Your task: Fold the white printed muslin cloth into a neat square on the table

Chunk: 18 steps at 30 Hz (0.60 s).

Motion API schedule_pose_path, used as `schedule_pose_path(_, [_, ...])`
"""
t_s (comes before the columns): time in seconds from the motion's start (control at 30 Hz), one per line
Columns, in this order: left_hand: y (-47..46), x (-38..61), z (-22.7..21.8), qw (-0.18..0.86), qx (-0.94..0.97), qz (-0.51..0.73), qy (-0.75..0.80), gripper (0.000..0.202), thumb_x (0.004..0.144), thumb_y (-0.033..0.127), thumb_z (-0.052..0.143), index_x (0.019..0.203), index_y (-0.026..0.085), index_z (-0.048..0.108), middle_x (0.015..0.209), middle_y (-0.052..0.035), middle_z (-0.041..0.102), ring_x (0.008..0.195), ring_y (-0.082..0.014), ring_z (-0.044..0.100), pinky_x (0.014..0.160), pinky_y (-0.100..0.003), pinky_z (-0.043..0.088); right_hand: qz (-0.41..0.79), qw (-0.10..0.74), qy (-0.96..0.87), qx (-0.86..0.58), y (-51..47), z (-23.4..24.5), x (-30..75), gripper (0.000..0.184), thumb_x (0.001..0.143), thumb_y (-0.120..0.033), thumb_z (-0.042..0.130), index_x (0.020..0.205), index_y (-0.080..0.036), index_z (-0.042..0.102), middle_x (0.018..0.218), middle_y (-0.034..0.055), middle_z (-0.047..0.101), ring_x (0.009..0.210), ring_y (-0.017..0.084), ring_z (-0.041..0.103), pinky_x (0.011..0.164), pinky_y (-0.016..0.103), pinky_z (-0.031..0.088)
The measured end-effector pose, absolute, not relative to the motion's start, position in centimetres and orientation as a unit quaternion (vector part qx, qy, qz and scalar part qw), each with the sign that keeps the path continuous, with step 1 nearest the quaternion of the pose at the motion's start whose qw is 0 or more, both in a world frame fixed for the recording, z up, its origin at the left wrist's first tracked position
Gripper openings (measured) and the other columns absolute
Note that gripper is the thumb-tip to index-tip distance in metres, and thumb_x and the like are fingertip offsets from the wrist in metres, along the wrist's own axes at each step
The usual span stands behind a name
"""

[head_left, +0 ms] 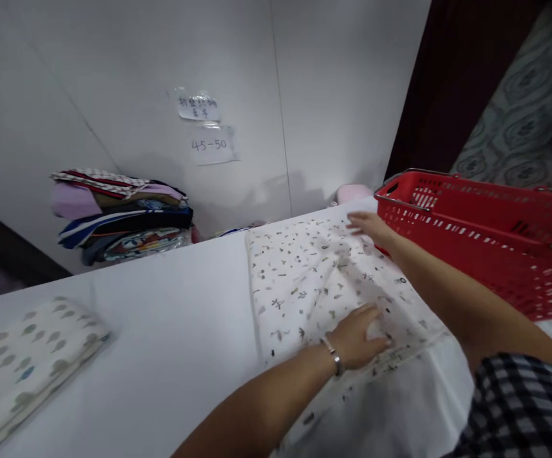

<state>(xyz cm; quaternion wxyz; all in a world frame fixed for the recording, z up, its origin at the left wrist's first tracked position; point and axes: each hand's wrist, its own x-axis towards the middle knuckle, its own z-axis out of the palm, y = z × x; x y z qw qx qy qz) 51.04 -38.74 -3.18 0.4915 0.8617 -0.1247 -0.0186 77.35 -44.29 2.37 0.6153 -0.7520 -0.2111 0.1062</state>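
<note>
A white cloth (pixel 295 273) with a small brown and grey print lies spread on the white table, its near part wrinkled and hanging toward the front edge. My left hand (pixel 356 337), a bracelet at its wrist, is over the near part of the cloth with thumb and fingers apart; it is slightly blurred. Farther back, my right hand (pixel 367 226) reaches to the cloth's far right corner, fingers stretched out beside the red basket. I cannot tell how firmly either hand touches the fabric.
A red plastic basket (pixel 476 235) with metal handles stands at the right. To the left lies a folded cloth with leaf-like dots (pixel 32 362) on the white table (pixel 161 337). Folded clothes (pixel 123 216) are stacked by the wall behind, beneath paper signs (pixel 213 144).
</note>
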Motion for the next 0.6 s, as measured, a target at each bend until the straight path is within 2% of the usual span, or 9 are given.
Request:
schedule_pose_path(0.1, [-33.7,45.6,-3.1,0.407,0.905,0.050,-0.114,0.037,0.080,0.028,0.054,0.116,0.022,0.055,0.130,-0.0080,0.050,0.121,-0.0220,0.044,0.103,-0.043,0.036,0.106,0.565,-0.171,-0.800,-51.5,-3.0,73.1,0.030,0.077,-0.029,0.057,0.103,-0.014,0.062,0.107,0.0111,0.063,0.086,0.018,0.062,0.063,0.025,0.052])
schedule_pose_path(0.2, [-29.8,40.6,-3.2,0.337,0.932,0.118,-0.057,0.027,0.084,0.025,0.049,0.108,0.022,0.058,0.114,-0.0075,0.059,0.108,-0.0197,0.052,0.095,-0.041,0.043,0.030,0.494,-0.124,-0.860,-58.1,-7.1,69.2,0.034,0.074,-0.035,0.055,0.100,-0.015,0.064,0.101,0.0083,0.066,0.084,0.019,0.062,0.062,0.026,0.049])
schedule_pose_path(0.27, [-28.7,37.9,-3.7,0.300,0.943,0.139,-0.032,0.022,0.083,0.026,0.051,0.103,0.022,0.059,0.108,-0.0066,0.060,0.102,-0.0197,0.054,0.091,-0.040,0.046,0.017,0.439,-0.097,-0.893,-61.3,-8.7,66.9,0.039,0.075,-0.040,0.052,0.101,-0.014,0.064,0.087,0.0072,0.068,0.075,0.019,0.062,0.061,0.027,0.048])
schedule_pose_path(0.33, [-28.5,35.8,-4.4,0.273,0.952,0.135,-0.029,0.022,0.081,0.029,0.055,0.101,0.023,0.060,0.106,-0.0063,0.060,0.100,-0.0207,0.054,0.088,-0.040,0.047,0.029,0.376,-0.092,-0.922,-63.3,-9.0,64.9,0.039,0.076,-0.042,0.050,0.100,-0.015,0.065,0.082,0.0062,0.069,0.072,0.019,0.062,0.062,0.028,0.047])
schedule_pose_path(0.5, [-30.2,33.6,-6.1,0.221,0.966,0.126,-0.048,0.035,0.076,0.031,0.061,0.110,0.022,0.057,0.111,-0.0076,0.058,0.102,-0.0234,0.053,0.087,-0.042,0.046,0.053,0.188,-0.084,-0.977,-64.2,-6.8,62.1,0.031,0.080,-0.034,0.048,0.097,-0.017,0.067,0.091,0.0074,0.069,0.083,0.020,0.062,0.070,0.025,0.043])
schedule_pose_path(0.6, [-31.1,33.5,-6.5,0.186,0.969,0.148,-0.059,0.039,0.077,0.029,0.059,0.115,0.021,0.054,0.115,-0.0078,0.056,0.107,-0.0238,0.051,0.090,-0.043,0.043,0.102,0.137,-0.089,-0.981,-63.6,-5.6,61.7,0.030,0.082,-0.036,0.047,0.093,-0.016,0.068,0.092,0.0072,0.068,0.083,0.019,0.061,0.067,0.023,0.041])
